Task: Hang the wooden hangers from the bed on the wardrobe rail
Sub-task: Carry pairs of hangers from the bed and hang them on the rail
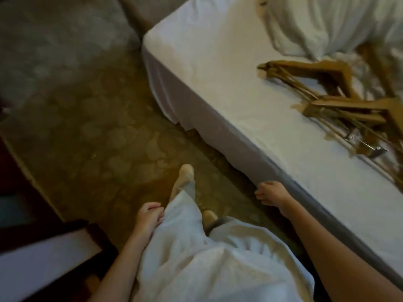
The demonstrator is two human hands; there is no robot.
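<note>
A heap of several wooden hangers [333,101] with metal clips lies on the white bed [218,68] at the right, below a crumpled white duvet. My right hand [271,196] hangs beside the bed's near edge, fingers loosely curled, holding nothing. My left hand [149,220] rests against my pale trouser leg, empty as well. Both hands are well short of the hangers. No wardrobe rail is in view.
Patterned carpet [98,127] runs between the bed and dark wooden furniture [26,192] at the left. My feet [185,173] are stepping along the bed's side. The crumpled white duvet [338,20] fills the bed's far right corner.
</note>
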